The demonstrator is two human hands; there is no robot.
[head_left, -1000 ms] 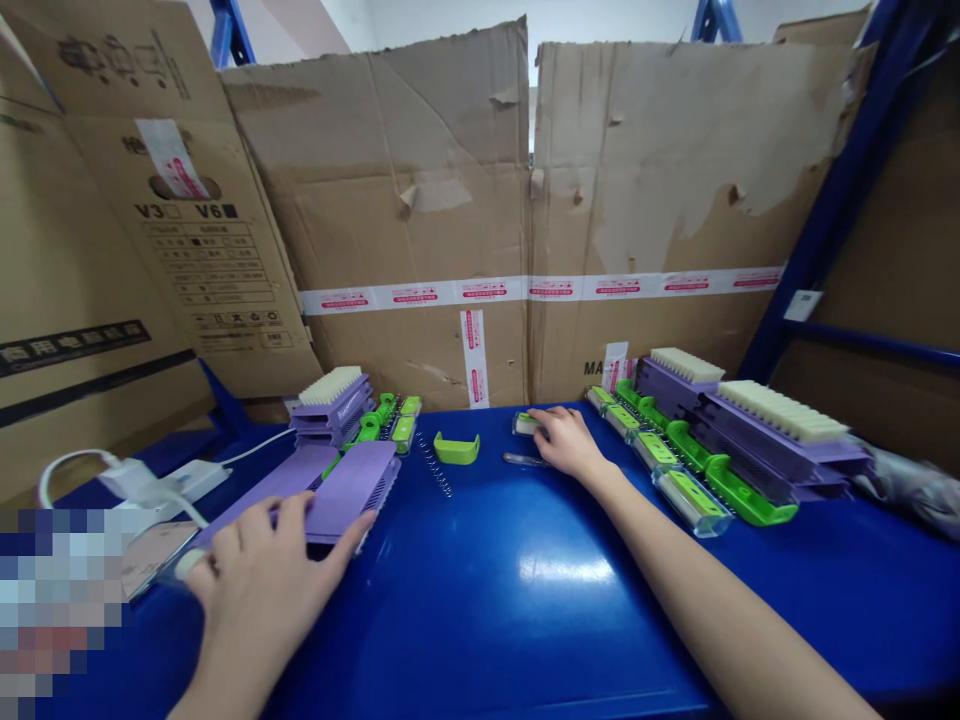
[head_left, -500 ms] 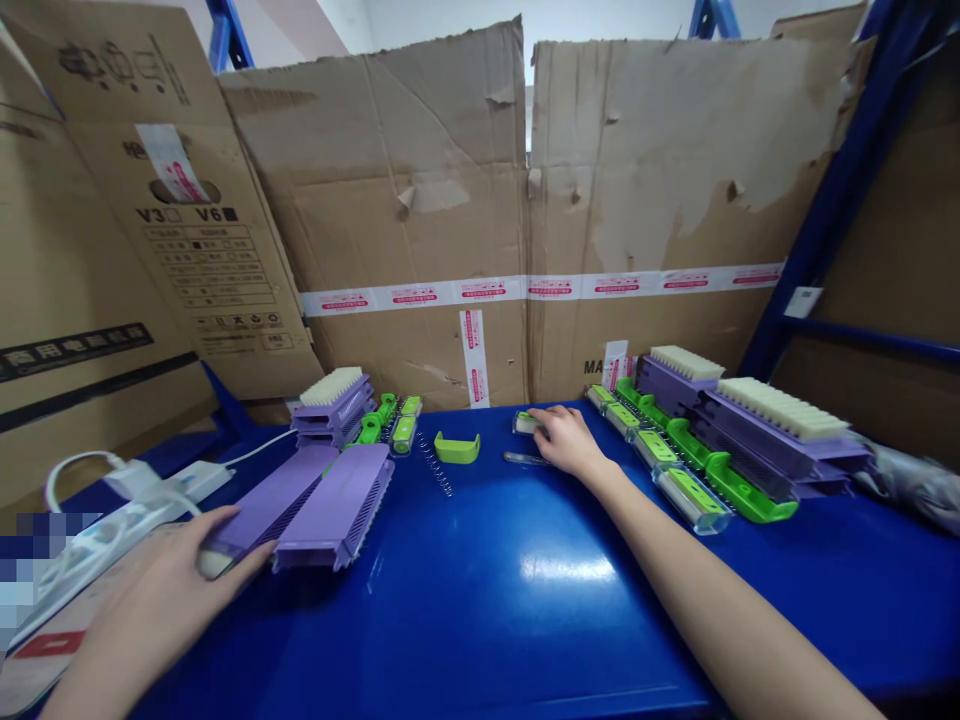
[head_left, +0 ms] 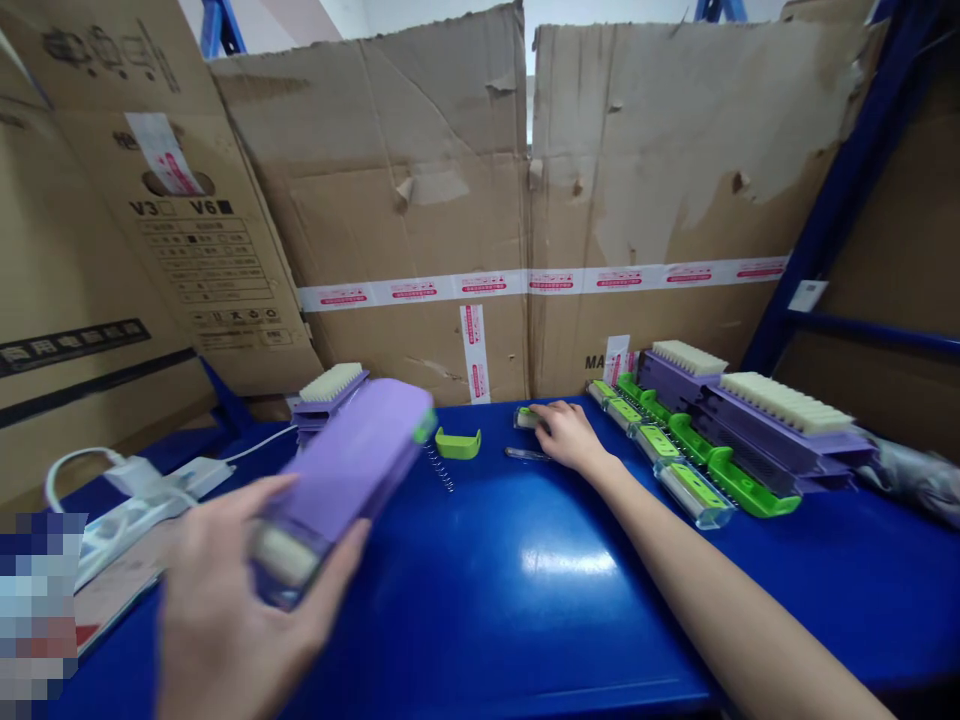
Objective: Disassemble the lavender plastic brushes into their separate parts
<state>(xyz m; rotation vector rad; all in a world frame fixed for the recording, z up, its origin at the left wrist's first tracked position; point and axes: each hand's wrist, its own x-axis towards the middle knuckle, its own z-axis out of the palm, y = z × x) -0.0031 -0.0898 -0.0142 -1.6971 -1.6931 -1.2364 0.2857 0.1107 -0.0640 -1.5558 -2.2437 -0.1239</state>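
Note:
My left hand (head_left: pixel 232 590) is closed around the near end of a long purple plastic housing (head_left: pixel 352 450), held tilted above the blue table. It has a green far end and a clear near end with something cream-coloured inside; motion blurs both hand and housing. At the back middle, my right hand (head_left: pixel 568 437) has its fingers curled on a small clear case with a green top (head_left: pixel 526 417), partly hidden by them. Beside those fingers lies a thin tool-like strip (head_left: pixel 525 454). A green U-shaped clip (head_left: pixel 458 444) and a thin spring (head_left: pixel 441 470) lie between the hands.
On the right stand purple housings with cream bristle blocks (head_left: pixel 784 402), green clips (head_left: pixel 742 487) and several clear cases (head_left: pixel 694 492) in a row. Another purple stack (head_left: pixel 330 385) is at back left. A white power strip (head_left: pixel 199 480) lies left. Cardboard (head_left: pixel 412 230) walls the back.
My left hand has lifted a purple housing and brought it right, towards the middle. The other purple housings near it are now largely hidden. My right hand stays at the clear case.

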